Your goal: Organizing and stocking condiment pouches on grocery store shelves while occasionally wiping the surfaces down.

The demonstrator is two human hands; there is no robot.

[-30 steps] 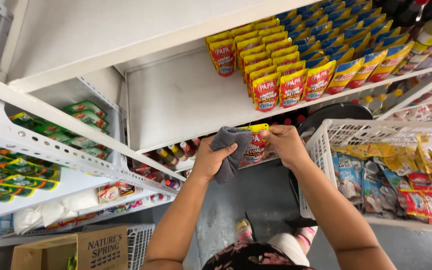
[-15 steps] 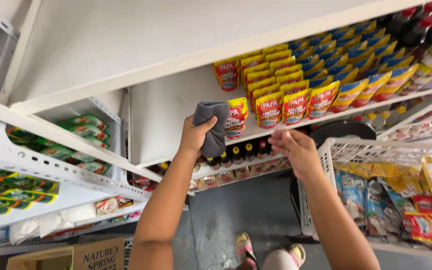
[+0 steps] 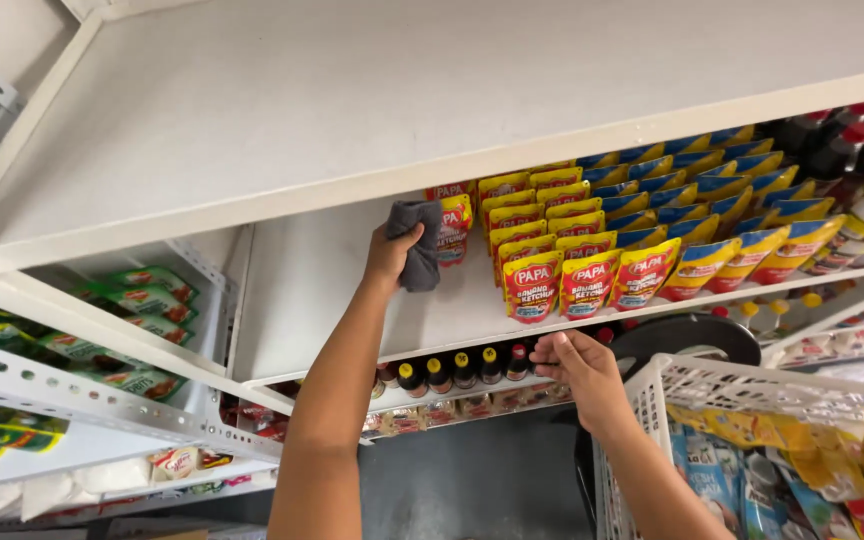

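Observation:
My left hand [image 3: 390, 253] is raised to the white shelf [image 3: 352, 300] and grips a grey cloth [image 3: 418, 243] together with a yellow-and-red sauce pouch [image 3: 454, 228] at the left end of the pouch rows. My right hand [image 3: 574, 368] is lower, at the shelf's front edge below the yellow-and-red pouches [image 3: 552, 255]. Its fingers are curled and it holds nothing that I can see.
Yellow-and-blue pouches [image 3: 722, 215] fill the shelf's right part, with dark bottles [image 3: 842, 140] behind. Small dark bottles [image 3: 452, 372] line the shelf below. A white wire basket [image 3: 712, 385] with packets stands at the lower right. Green packets [image 3: 142, 300] lie on the left rack.
My left hand has lifted the cloth and pouch from in front of me up onto the shelf. My right hand let go and dropped to the shelf's edge.

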